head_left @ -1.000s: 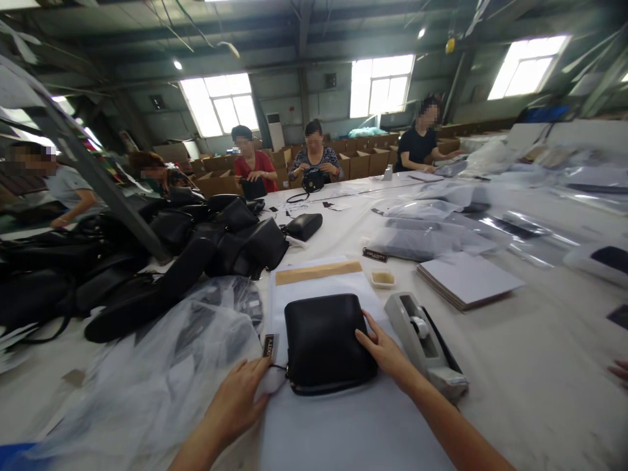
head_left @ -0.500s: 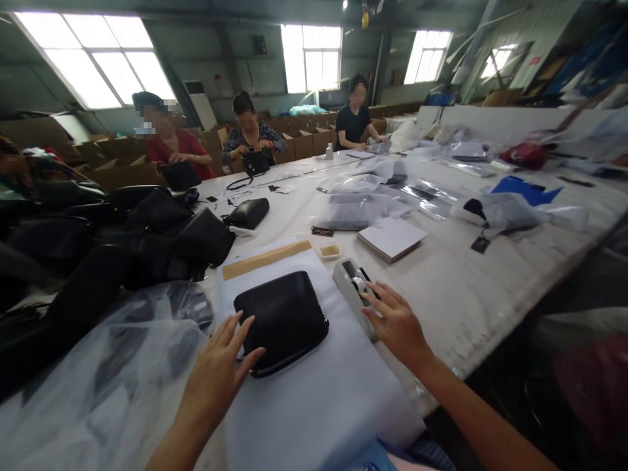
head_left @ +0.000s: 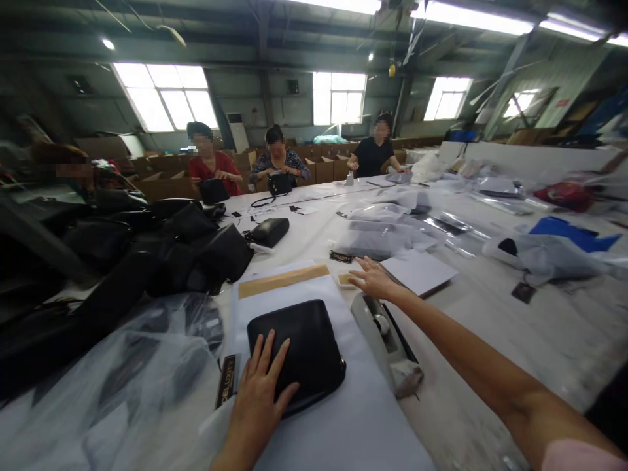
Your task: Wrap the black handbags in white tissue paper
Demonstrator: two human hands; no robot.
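Note:
A black bag [head_left: 309, 353] lies flat on white sheets [head_left: 366, 418] with a tan strip across their far end. My left hand [head_left: 260, 392] rests on the bag's left side, fingers spread. Beside that hand, a black tag [head_left: 227, 381] with gold lettering lies at the edge of the sheets. My right hand [head_left: 373, 280] stretches forward, fingers extended, over a small dish [head_left: 345, 280] with something yellowish in it. Just beyond its fingertips is another black lettered tag [head_left: 341, 256]. Below the right forearm stands a grey tape dispenser [head_left: 385, 340].
Black bags [head_left: 216, 255] pile up at the left, behind clear plastic wrapping [head_left: 147, 366]. White boards [head_left: 424, 271] are stacked right of my right hand. Wrapped bags [head_left: 377, 239] lie farther up the table. Several people work along the far side.
My right hand has moved forward from the tape dispenser to the small dish and tag. My left hand has shifted farther onto the bag. The view has tilted upward and turned left.

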